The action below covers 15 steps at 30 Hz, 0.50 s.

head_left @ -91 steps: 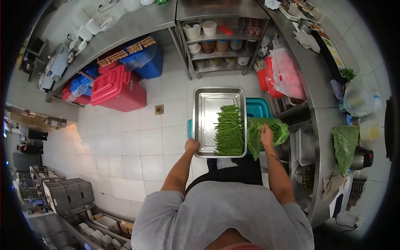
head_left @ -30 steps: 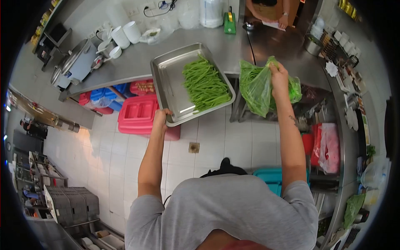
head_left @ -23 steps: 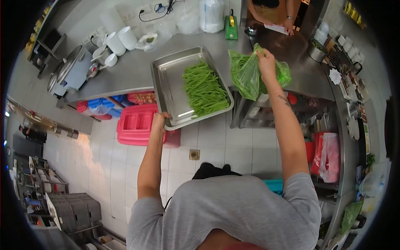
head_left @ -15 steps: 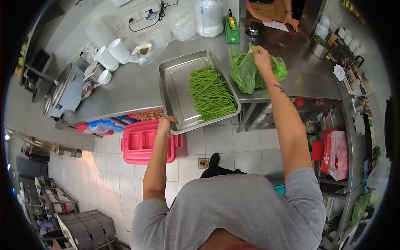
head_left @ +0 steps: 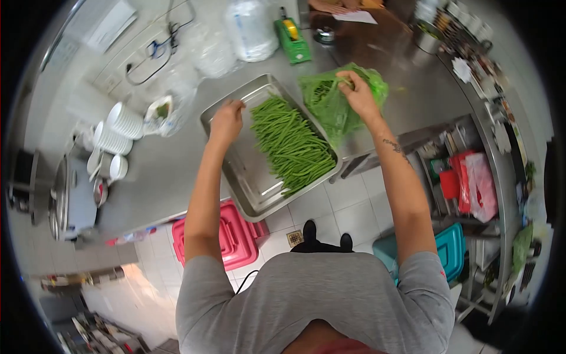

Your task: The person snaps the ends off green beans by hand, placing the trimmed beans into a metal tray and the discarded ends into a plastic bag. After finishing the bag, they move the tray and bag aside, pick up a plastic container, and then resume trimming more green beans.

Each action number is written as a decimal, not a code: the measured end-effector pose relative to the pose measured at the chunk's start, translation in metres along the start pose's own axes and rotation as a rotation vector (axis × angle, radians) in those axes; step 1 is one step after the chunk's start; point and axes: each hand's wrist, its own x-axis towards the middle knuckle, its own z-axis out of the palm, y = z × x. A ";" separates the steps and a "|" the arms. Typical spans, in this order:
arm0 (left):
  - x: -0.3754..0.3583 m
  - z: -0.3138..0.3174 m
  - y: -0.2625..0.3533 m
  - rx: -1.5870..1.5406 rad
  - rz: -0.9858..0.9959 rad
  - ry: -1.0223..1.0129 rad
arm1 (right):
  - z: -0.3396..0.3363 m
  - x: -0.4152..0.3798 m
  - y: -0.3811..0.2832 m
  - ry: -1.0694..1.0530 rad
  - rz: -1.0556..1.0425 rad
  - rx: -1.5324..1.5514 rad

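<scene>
A steel tray (head_left: 244,168) sits at an angle on the counter, with green beans (head_left: 292,141) laid in rows along its right side. My left hand (head_left: 226,121) is above the tray's left part, its fingers curled together and no object showing in them. Just right of the tray lies a thin green plastic bag (head_left: 321,109) with more beans visible through it. My right hand (head_left: 357,94) pinches the bag's upper part between thumb and fingers.
Behind the tray stand a green tape dispenser (head_left: 293,42) and a wrapped stack of plastic containers (head_left: 252,29). White bowls (head_left: 125,121) are stacked at left. A pink lidded bin (head_left: 227,239) is on the floor under the counter edge. Another person's hand (head_left: 330,6) rests near a paper.
My left hand has let go of the tray's near-left corner and moved up over the tray. My right hand stays on the bag. The view has shifted and turned.
</scene>
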 end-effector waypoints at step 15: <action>0.113 0.112 -0.095 0.527 -0.019 -0.555 | -0.170 -0.417 0.148 0.589 0.604 -0.436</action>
